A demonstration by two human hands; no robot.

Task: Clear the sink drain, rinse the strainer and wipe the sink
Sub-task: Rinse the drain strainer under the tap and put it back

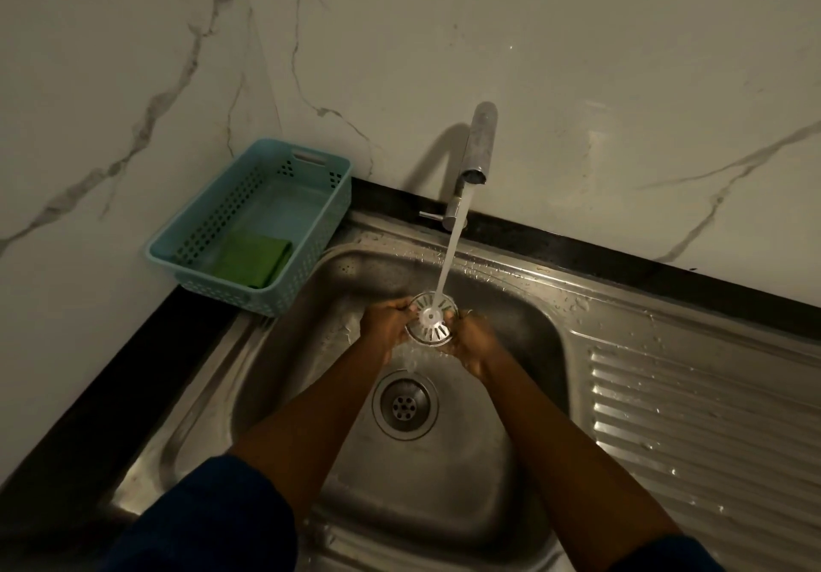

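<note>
A round metal strainer (432, 318) with slotted holes is held above the steel sink basin (502, 314), under a running stream of water from the tap (479, 145). My left hand (385, 320) grips its left edge and my right hand (472, 340) grips its right edge. Water runs off the strainer toward the open drain (405, 403) below, which shows a perforated centre. A folded green cloth (251, 258) lies inside a light blue plastic basket (209, 280) on the counter at the sink's back left.
A ribbed steel draining board (702, 429) lies to the right of the basin, wet with droplets. A dark counter edge (106, 394) runs along the left. Marble-patterned wall tiles (577, 60) rise behind the tap.
</note>
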